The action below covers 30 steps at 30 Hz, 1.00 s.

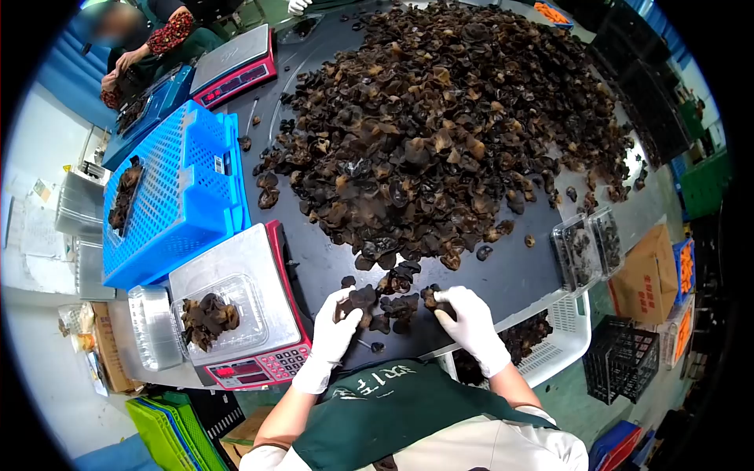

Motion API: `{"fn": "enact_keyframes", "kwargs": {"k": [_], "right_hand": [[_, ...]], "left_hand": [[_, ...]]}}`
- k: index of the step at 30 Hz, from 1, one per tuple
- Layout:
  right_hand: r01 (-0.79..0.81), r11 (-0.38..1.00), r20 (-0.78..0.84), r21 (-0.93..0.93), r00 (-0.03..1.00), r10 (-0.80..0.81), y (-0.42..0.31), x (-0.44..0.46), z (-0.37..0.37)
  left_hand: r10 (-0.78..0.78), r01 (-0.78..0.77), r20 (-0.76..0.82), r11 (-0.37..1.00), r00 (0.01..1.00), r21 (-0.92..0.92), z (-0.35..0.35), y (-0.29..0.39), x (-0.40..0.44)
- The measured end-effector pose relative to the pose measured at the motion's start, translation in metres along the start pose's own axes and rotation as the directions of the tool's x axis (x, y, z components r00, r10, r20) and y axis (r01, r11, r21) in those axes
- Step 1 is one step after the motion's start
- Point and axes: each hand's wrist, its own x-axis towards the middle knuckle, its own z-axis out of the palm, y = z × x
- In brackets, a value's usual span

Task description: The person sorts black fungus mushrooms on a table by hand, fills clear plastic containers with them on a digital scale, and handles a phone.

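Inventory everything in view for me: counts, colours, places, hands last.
Fungus-like pieces: uncountable, dark brown, mostly heaped on the table
Table: one, dark grey, centre
Scales: two, red and silver, left side
Crate: one, blue, between the scales
Trays: several, transparent, on and left of the near scale
Containers: apparently two, transparent, table's right edge
Basket: one, white, lower right of centre
Floor crates: count unclear, black, right
Cardboard boxes: at least two, brown, left and right
Stacked crates: several, green, lower left
Orange items: several, right and top
Co-worker: one, patterned sleeves, top left
Another person's hand: one, white-gloved, top edge
Apron: one, dark green, bottom centre
Left hand and right hand: white-gloved, at the near table edge, each holding a piece
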Motion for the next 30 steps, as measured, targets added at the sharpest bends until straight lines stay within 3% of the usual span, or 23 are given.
{"fn": "enact_keyframes", "kwargs": {"k": [1, 2, 3, 5, 7, 9, 10, 11, 13, 14, 17, 19, 20, 21, 23, 24, 25, 26, 28, 29, 30], "right_hand": [[0.087, 0.996, -0.162, -0.026, 0.983, -0.090, -0.010, 0.007, 0.002], [0.167, 0.984, -0.317, -0.064, 0.931, -0.179, -0.014, 0.011, 0.004], [0.169, 0.982, -0.315, -0.080, 0.931, -0.186, -0.007, 0.014, 0.006], [0.216, 0.976, -0.304, -0.036, 0.928, -0.217, 0.004, 0.022, 0.027], [0.186, 0.981, -0.326, 0.060, 0.932, -0.157, 0.006, 0.025, 0.031], [0.055, 0.913, -0.268, 0.403, 0.961, 0.061, 0.007, 0.027, 0.025], [-0.040, 0.880, -0.209, 0.474, 0.965, 0.157, 0.001, 0.026, 0.016], [0.016, 0.852, -0.250, 0.524, 0.959, 0.136, 0.007, 0.025, 0.019], [-0.170, 0.503, 0.028, 0.847, 0.960, 0.278, 0.007, 0.023, 0.006], [-0.177, 0.385, 0.068, 0.906, 0.957, 0.281, 0.007, 0.024, 0.001], [-0.136, -0.086, 0.144, 0.987, 0.985, 0.092, 0.010, 0.016, -0.018], [-0.029, -0.520, -0.121, 0.854, 0.960, -0.252, 0.020, 0.011, -0.019], [-0.116, -0.684, -0.244, 0.721, 0.880, -0.407, 0.025, 0.008, -0.019], [-0.106, -0.691, -0.452, 0.715, 0.684, -0.573, 0.028, 0.014, -0.023], [-0.016, -0.634, -0.349, 0.774, 0.824, -0.446, 0.034, 0.011, -0.022], [-0.029, -0.553, -0.149, 0.833, 0.950, -0.276, 0.028, 0.010, -0.025], [-0.073, -0.474, 0.047, 0.877, 0.997, -0.067, 0.019, 0.010, -0.027], [-0.116, -0.108, 0.113, 0.987, 0.993, -0.037, 0.013, 0.017, -0.032], [-0.039, 0.413, 0.019, 0.910, 0.998, 0.052, -0.001, 0.026, -0.017], [-0.041, 0.635, -0.020, 0.771, 0.996, 0.089, -0.007, 0.028, -0.008], [-0.021, 0.740, -0.062, 0.672, 0.995, 0.083, -0.014, 0.029, 0.000]], "left_hand": [[-0.034, 0.033, -0.002, 0.977, 0.999, -0.211, -0.003, -0.001, 0.000], [-0.070, 0.073, 0.022, 0.949, 0.997, -0.306, -0.009, -0.010, 0.000], [-0.162, 0.186, 0.093, 0.872, 0.982, -0.453, -0.003, -0.008, 0.004], [-0.037, 0.241, 0.275, 0.603, 0.961, -0.760, -0.004, -0.002, 0.002], [-0.102, 0.326, 0.325, 0.540, 0.940, -0.776, -0.011, -0.007, 0.001], [-0.129, 0.467, 0.452, 0.351, 0.883, -0.812, -0.014, -0.014, 0.001], [-0.204, 0.474, 0.428, 0.360, 0.881, -0.804, -0.012, -0.012, -0.001], [-0.205, 0.474, 0.428, 0.357, 0.880, -0.805, -0.013, -0.016, 0.001], [-0.070, 0.534, 0.537, 0.276, 0.840, -0.799, -0.014, -0.022, 0.005], [-0.070, 0.534, 0.537, 0.275, 0.841, -0.799, -0.014, -0.024, 0.003], [-0.195, 0.480, 0.439, 0.396, 0.877, -0.783, -0.010, -0.017, 0.001], [-0.022, 0.305, 0.363, 0.593, 0.931, -0.745, -0.010, -0.019, 0.000], [-0.070, 0.301, 0.323, 0.582, 0.944, -0.755, -0.008, -0.019, 0.000], [-0.074, 0.304, 0.323, 0.582, 0.943, -0.754, -0.009, -0.021, -0.002], [-0.081, 0.268, 0.294, 0.682, 0.952, -0.681, -0.010, -0.025, -0.002], [-0.079, 0.271, 0.300, 0.681, 0.951, -0.680, -0.008, -0.021, -0.003], [-0.122, 0.267, 0.263, 0.723, 0.957, -0.637, -0.006, -0.016, -0.004], [-0.164, 0.265, 0.220, 0.762, 0.962, -0.592, -0.004, -0.012, -0.006], [-0.112, 0.215, 0.205, 0.773, 0.972, -0.598, -0.002, -0.008, -0.008], [-0.058, 0.164, 0.192, 0.783, 0.980, -0.600, -0.003, -0.007, -0.008], [-0.058, 0.161, 0.187, 0.783, 0.981, -0.601, -0.003, -0.007, -0.009]]}}
